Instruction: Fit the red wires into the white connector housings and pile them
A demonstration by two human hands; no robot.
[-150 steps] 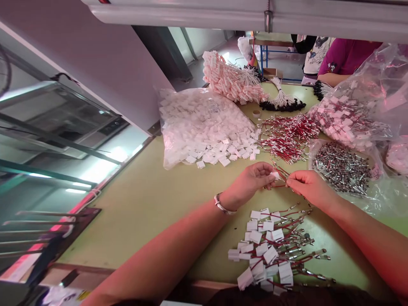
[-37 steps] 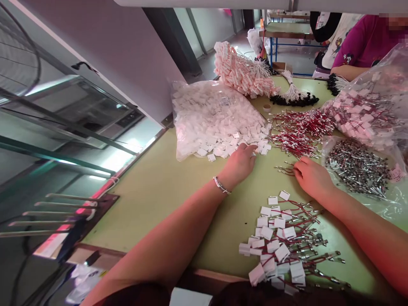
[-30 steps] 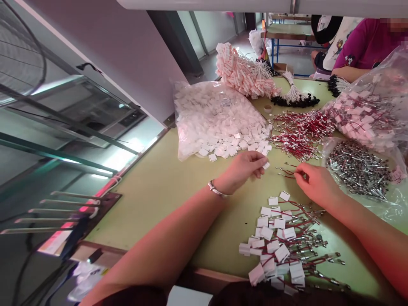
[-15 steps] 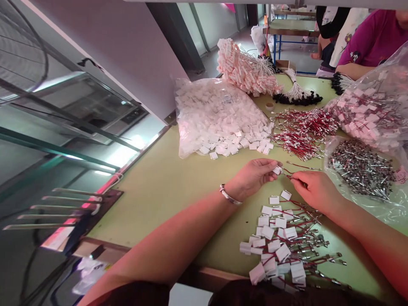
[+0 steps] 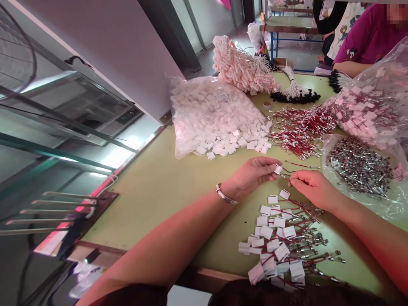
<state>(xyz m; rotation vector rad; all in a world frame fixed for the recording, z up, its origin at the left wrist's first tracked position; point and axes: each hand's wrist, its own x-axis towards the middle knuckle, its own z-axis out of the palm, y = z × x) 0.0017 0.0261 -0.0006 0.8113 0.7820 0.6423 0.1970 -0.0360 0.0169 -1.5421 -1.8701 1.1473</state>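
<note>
My left hand pinches a small white plastic connector housing between thumb and fingers. Close by on its right, my right hand is closed on a thin red wire whose metal end points at the housing. Whether the wire's tip is inside the housing is too small to tell. Below both hands lies a pile of white housings with red wires, their metal ends pointing right. One loose red wire lies on the table just above my right hand.
Behind the hands lie a bag of white housings and a heap of red wires. On the right are a bag of metal terminals and a bag of wired housings. A person sits across the table.
Both hands keep their grips on the housing and the wire. My right hand has shifted very slightly, and the whole view has moved a little.
</note>
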